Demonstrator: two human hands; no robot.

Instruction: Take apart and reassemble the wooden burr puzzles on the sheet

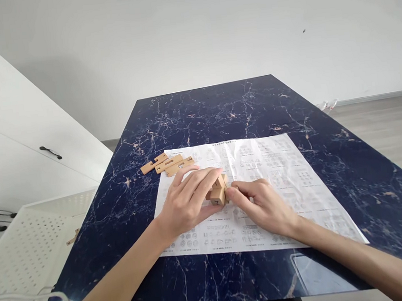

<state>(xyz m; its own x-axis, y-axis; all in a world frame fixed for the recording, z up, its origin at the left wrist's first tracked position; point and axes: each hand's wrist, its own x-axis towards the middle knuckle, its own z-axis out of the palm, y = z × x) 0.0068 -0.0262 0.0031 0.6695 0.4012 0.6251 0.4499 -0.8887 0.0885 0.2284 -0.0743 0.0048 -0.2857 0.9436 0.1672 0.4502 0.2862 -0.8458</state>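
A partly joined wooden interlocking puzzle (217, 195) is held just above the printed sheet, a dark mark on its near end. My left hand (187, 197) wraps it from the left, fingers over the top and thumb beneath. From the right, my right hand (258, 202) pinches the puzzle's right side between thumb and curled forefinger. Fingers cover much of the puzzle, so how its pieces fit is partly hidden. Beyond my left hand lie several flat notched wooden pieces (168, 163), overlapping and marked with numerals.
The creased instruction sheet (260, 163) with rows of small diagrams lies on a dark blue marbled table (197, 112). Left of the table stand a white perforated surface (28, 250) with a wooden piece (72, 237) near it, a white cable (29, 297) and a white cabinet (20, 112).
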